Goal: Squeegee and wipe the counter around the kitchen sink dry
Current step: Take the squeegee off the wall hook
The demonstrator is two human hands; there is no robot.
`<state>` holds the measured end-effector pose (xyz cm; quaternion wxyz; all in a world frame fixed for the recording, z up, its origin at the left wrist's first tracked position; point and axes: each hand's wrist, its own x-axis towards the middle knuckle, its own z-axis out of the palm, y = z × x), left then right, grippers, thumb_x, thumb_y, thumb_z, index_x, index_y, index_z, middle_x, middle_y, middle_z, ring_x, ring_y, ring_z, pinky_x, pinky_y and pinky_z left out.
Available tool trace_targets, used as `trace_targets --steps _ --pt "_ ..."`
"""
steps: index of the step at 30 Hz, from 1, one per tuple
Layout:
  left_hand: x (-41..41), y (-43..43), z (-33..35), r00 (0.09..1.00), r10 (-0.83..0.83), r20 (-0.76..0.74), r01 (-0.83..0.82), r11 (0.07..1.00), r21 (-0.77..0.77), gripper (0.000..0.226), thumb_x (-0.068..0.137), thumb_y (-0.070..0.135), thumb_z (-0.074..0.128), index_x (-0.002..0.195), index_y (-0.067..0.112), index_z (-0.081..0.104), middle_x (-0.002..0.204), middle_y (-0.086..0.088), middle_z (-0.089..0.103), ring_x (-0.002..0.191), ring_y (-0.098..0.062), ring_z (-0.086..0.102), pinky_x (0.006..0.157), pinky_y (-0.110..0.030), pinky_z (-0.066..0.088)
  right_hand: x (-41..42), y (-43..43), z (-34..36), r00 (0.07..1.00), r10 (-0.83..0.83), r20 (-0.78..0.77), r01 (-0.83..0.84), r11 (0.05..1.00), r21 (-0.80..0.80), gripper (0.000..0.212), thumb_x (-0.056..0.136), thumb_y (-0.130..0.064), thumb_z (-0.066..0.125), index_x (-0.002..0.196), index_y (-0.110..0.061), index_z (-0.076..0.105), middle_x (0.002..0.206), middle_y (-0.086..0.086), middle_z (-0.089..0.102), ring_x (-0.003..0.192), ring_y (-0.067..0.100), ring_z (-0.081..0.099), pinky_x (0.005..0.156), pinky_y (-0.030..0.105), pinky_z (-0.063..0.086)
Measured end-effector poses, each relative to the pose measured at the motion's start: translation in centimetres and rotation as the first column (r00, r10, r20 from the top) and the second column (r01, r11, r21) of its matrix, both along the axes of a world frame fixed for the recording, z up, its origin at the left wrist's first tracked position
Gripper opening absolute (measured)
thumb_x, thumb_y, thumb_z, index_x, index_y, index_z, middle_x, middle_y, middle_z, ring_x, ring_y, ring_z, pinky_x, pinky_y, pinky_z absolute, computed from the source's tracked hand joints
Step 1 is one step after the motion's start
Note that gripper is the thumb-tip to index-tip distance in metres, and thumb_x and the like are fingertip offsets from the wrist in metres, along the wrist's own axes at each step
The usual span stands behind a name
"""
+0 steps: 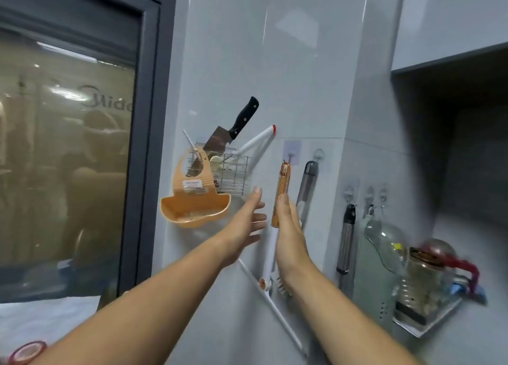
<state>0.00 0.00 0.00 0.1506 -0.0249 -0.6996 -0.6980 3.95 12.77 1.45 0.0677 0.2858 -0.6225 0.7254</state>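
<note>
The person is fetching the squeegee [281, 197] from its hook [291, 155]. The right hand [288, 235] lies flat beside the handle and the left hand [244, 221] is spread. Next, it probably needs gripping and lifting off.

The left hand [243, 231] and right hand [289, 235] are bare. The slender left forearm [143, 307] and right forearm [349, 312] are unclothed along all their visible length. The left thumb's short, trimmed nail [257, 190] looks plain and pale.

Squeegee [281, 183]: orange speckled grip, white shaft. Knife [243, 120]: black handle. Hanging caddy [195, 210]: pale orange. Wall tiles [302, 62]: glossy light grey. Window frame [149, 117]: dark grey. Brush handle [257, 142]: white, red tip.
</note>
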Motion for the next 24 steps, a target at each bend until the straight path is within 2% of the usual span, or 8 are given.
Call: trace_targets --steps 4,6,8,9,13,17,19,24 --pt "-1.3 -0.3 0.1 0.999 -0.054 0.0 0.054 0.998 -0.016 0.095 0.067 0.097 0.046 0.138 0.033 0.058 0.127 -0.007 0.07 0.124 -0.022 0.062 0.113 -0.052 0.039 -1.2 -0.9 -0.1 0.999 0.031 0.036 -0.032 0.999 0.016 0.051 0.097 -0.057 0.034 0.141 -0.034 0.044 0.124 -0.015 0.057 0.108 -0.01 0.05 0.075 0.011 0.034" --pt "-1.8 -0.2 0.3 0.998 -0.057 -0.006 0.057 0.998 0.003 0.086 0.074 0.093 0.042 0.134 0.036 0.061 0.127 -0.01 0.07 0.122 -0.023 0.064 0.111 -0.053 0.042 -1.6 -1.3 0.0 0.998 0.013 0.056 -0.013 1.0 0.009 0.053 0.096 -0.059 0.034 0.142 -0.034 0.045 0.133 -0.007 0.058 0.119 0.006 0.054 0.084 0.021 0.044" --pt "-1.6 0.0 0.3 0.995 -0.094 -0.011 0.094 0.996 0.005 0.076 0.083 0.087 0.034 0.131 0.037 0.064 0.128 -0.01 0.069 0.123 -0.022 0.063 0.11 -0.051 0.044 -1.9 -1.4 -0.1 0.996 0.011 0.09 -0.011 1.0 0.0 0.056 0.095 -0.064 0.034 0.144 -0.038 0.043 0.138 -0.007 0.056 0.124 0.007 0.052 0.102 0.035 0.044" --pt "-1.6 0.1 0.2 0.994 -0.108 -0.007 0.108 0.994 -0.002 0.074 0.086 0.085 0.031 0.132 0.037 0.064 0.127 -0.008 0.07 0.123 -0.021 0.062 0.11 -0.051 0.043 -2.1 -1.5 -0.2 0.996 0.01 0.093 -0.01 1.0 0.001 0.057 0.094 -0.065 0.033 0.144 -0.04 0.043 0.138 -0.008 0.056 0.123 0.004 0.051 0.105 0.036 0.041" --pt "-0.9 0.4 0.5 0.991 -0.135 -0.015 0.134 0.991 -0.017 0.074 0.087 0.084 0.028 0.135 0.039 0.061 0.125 -0.003 0.071 0.125 -0.018 0.061 0.113 -0.054 0.039 -2.4 -1.6 -0.4 0.997 0.023 0.075 -0.024 1.0 0.012 0.057 0.095 -0.067 0.028 0.143 -0.042 0.045 0.135 -0.013 0.058 0.121 -0.004 0.048 0.092 0.022 0.035" --pt "-0.2 0.4 1.4 0.991 -0.13 -0.021 0.13 0.992 0.003 0.076 0.08 0.089 0.028 0.132 0.044 0.063 0.127 -0.004 0.07 0.127 -0.018 0.059 0.112 -0.056 0.039 -2.3 -1.6 0.4 0.99 0.076 0.121 -0.078 0.997 0.012 0.058 0.097 -0.065 0.022 0.138 -0.037 0.052 0.126 -0.008 0.063 0.122 0.002 0.053 0.078 0.017 0.04" --pt "0.1 0.2 1.8 0.992 -0.128 -0.007 0.129 0.992 0.012 0.081 0.076 0.09 0.029 0.133 0.044 0.062 0.129 -0.006 0.068 0.127 -0.019 0.058 0.112 -0.057 0.038 -2.4 -1.4 0.8 0.989 0.074 0.129 -0.075 0.997 0.009 0.055 0.096 -0.066 0.021 0.132 -0.041 0.053 0.114 -0.01 0.066 0.112 0.0 0.057 0.069 0.018 0.042" --pt "0.8 0.3 2.5 0.994 -0.111 0.013 0.111 0.994 -0.008 0.083 0.082 0.089 0.025 0.14 0.04 0.056 0.129 -0.005 0.065 0.127 -0.019 0.056 0.111 -0.058 0.039 -2.3 -0.9 1.0 0.987 0.089 0.136 -0.082 0.995 -0.058 0.057 0.095 -0.068 0.02 0.143 -0.042 0.036 0.096 -0.029 0.052 0.092 -0.011 0.05 0.071 0.02 0.038"
